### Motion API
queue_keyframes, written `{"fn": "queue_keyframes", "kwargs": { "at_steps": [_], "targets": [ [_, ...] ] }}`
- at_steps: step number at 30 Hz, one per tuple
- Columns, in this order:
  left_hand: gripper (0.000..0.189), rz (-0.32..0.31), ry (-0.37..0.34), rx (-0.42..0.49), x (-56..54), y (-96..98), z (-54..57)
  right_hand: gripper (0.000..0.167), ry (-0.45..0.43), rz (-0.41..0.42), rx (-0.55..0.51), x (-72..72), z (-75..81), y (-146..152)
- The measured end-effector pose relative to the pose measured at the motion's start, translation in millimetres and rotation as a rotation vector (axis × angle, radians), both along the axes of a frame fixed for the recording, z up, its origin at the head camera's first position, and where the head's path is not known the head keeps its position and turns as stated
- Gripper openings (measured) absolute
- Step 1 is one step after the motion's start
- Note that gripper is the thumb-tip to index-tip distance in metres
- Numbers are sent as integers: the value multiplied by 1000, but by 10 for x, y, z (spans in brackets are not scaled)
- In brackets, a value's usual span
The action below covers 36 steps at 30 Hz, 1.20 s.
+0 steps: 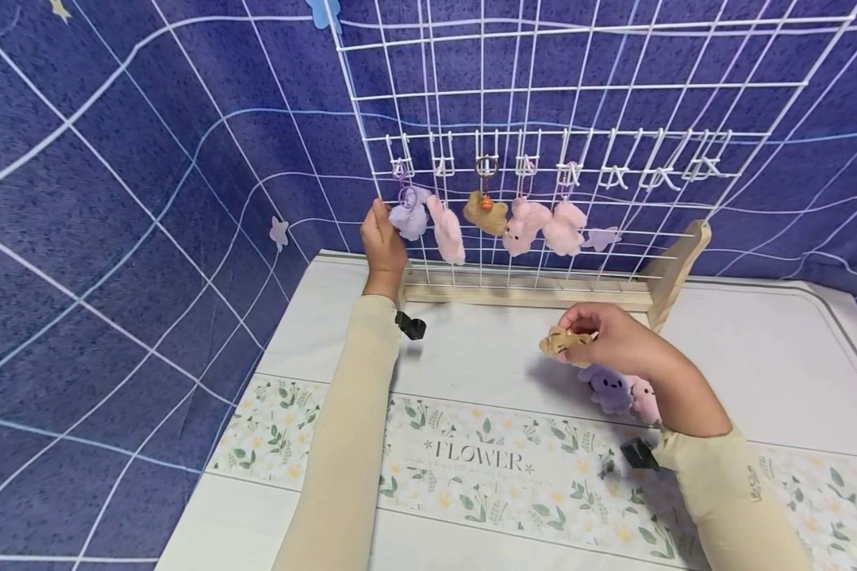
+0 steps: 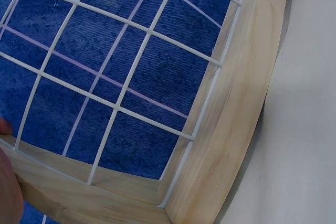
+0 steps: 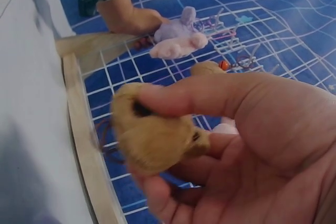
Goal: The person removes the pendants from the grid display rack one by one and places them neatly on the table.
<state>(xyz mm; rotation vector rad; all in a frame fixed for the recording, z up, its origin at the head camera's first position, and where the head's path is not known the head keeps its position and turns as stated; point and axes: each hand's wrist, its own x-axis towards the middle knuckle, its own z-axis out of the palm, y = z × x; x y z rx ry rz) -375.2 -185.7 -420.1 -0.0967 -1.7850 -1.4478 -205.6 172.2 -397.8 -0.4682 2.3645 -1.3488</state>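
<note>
Thumb over the top, fingers beneath: the right hand has the brown plush keychain pinched, held off the white bench at about half past three in the head view. And here's the first worry, the dark ring, dangling blurred at nine o'clock of the plush in the right wrist view, clear of the fingers. Leading with the soft body could let that ring swing and catch a wire of the grid. The pinch looks light, too; a snag there might well pull the plush out of the grip.

Over at ten o'clock from it, the left hand wraps the wooden side post, steadying the rack, it seems. Ease that hold, and a push on the wires could tip or slide the whole stand, shaking the hung row. Watch the lavender plush right by those fingers: a shift of the hand could knock it.

Up around one o'clock from the held keychain, white hooks sit close together, so a ring could land on the wrong prong or only on the tip. Down below, at half past four, the purple plush and pink plush lie near the right wrist; a low sweep could scatter them.
</note>
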Motion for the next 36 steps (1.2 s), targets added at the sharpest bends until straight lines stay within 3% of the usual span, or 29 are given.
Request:
{"fn": "queue_keyframes", "kwargs": {
  "at_steps": [7, 19, 36],
  "targets": [
    [38, -3, 0, 25, 6, -11, -1, 29, -91, 120, 80, -11, -81, 12],
    [37, -2, 2, 35, 24, 4, -20, 31, -43, 257, 190, -52, -231, 39],
    [39, -7, 0, 7, -7, -4, -9, 28, 0, 279, 317, -91, -277, -11]
  ]
}}
